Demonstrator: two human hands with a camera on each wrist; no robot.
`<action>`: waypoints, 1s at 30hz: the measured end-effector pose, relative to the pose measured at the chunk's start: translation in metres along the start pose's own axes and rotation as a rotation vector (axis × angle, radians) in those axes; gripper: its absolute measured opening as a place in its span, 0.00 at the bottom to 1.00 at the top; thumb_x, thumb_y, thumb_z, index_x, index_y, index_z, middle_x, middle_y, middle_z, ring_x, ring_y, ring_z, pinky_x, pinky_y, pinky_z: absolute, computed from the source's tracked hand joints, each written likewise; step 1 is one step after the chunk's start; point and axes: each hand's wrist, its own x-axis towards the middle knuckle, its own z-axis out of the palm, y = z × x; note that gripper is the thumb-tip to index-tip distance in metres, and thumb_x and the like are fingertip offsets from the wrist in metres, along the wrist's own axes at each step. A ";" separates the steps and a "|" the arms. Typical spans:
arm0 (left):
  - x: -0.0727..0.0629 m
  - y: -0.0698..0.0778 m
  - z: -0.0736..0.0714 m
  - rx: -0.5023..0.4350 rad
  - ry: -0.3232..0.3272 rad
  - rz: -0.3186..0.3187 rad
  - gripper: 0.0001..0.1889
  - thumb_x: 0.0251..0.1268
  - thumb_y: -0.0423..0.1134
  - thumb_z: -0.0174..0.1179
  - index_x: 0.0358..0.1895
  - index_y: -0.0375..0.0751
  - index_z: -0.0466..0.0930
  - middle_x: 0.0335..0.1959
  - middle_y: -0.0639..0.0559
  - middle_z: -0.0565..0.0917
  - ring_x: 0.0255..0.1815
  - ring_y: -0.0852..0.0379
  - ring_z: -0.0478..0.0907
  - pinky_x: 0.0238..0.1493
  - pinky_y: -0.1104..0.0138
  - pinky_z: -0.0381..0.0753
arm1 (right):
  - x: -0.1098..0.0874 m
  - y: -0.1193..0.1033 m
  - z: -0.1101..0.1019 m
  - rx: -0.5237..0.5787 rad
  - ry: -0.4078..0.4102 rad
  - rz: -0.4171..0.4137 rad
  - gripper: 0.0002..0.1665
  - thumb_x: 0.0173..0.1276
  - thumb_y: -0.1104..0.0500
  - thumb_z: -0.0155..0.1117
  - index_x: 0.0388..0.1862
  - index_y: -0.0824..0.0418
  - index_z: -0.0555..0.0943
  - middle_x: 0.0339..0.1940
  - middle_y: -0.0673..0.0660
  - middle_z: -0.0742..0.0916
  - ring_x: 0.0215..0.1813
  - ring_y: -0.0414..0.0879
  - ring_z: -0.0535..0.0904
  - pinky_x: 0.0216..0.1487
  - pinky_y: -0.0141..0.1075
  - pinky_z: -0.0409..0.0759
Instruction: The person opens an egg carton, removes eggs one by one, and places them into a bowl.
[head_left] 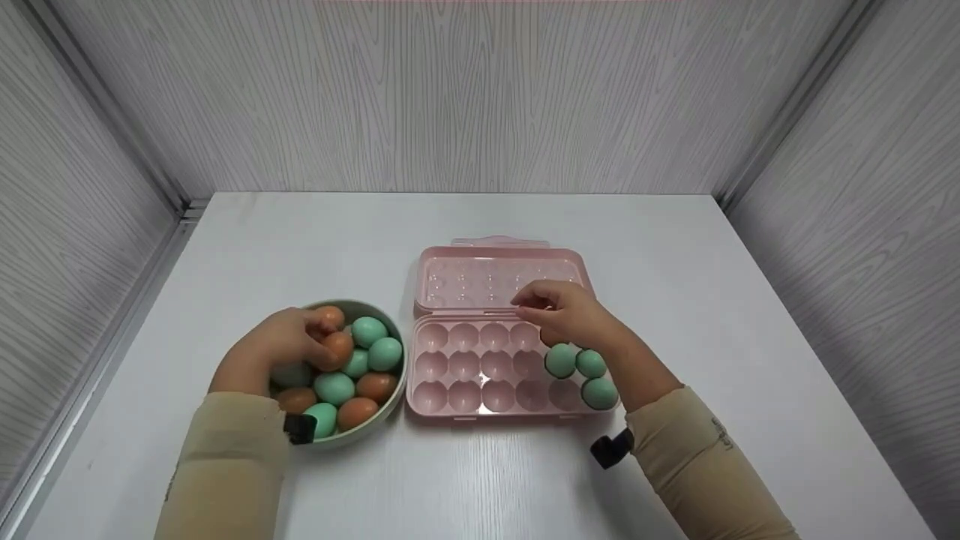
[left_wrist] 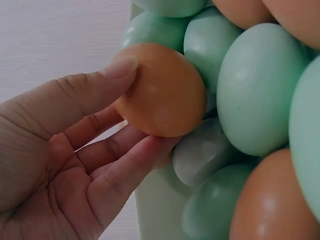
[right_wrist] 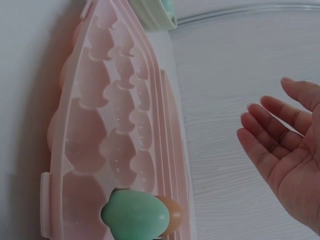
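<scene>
My left hand (head_left: 271,343) reaches into a pale green bowl (head_left: 400,379) at the left. Its thumb and fingers pinch a brown egg (left_wrist: 162,90) among the other eggs. More brown and pale green eggs (left_wrist: 260,90) fill the bowl. Over the back right part of the pink egg carton (head_left: 439,411) hovers my right hand (head_left: 574,311), with nothing in its fingers. Several eggs sit in the carton's right end: green ones (head_left: 560,361) and a brown egg (right_wrist: 174,215) that the right hand partly hides in the head view.
The carton's lid (head_left: 495,253) lies folded back behind its tray. Bowl and carton stand side by side on a white table (head_left: 480,487). Wood-grain panels (head_left: 465,97) rise behind the table and on both sides.
</scene>
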 end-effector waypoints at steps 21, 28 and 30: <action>-0.005 -0.003 -0.007 -0.091 0.047 -0.012 0.22 0.55 0.42 0.61 0.54 0.41 0.72 0.50 0.47 0.76 0.55 0.47 0.66 0.56 0.53 0.64 | -0.001 -0.001 -0.009 0.018 -0.011 -0.017 0.11 0.65 0.53 0.59 0.45 0.53 0.80 0.39 0.50 0.81 0.42 0.45 0.75 0.47 0.39 0.74; 0.000 0.005 -0.012 0.071 0.024 0.084 0.26 0.60 0.46 0.59 0.59 0.39 0.69 0.55 0.42 0.74 0.55 0.46 0.71 0.57 0.51 0.66 | -0.002 0.003 -0.015 0.016 0.013 -0.010 0.13 0.66 0.54 0.58 0.46 0.58 0.80 0.40 0.52 0.82 0.43 0.46 0.75 0.49 0.41 0.73; 0.001 0.010 -0.012 0.076 0.022 0.098 0.26 0.60 0.46 0.59 0.59 0.39 0.69 0.56 0.41 0.74 0.55 0.46 0.71 0.56 0.53 0.69 | -0.003 0.004 -0.017 -0.005 0.024 0.004 0.13 0.66 0.53 0.58 0.46 0.57 0.80 0.40 0.51 0.82 0.43 0.45 0.75 0.49 0.40 0.73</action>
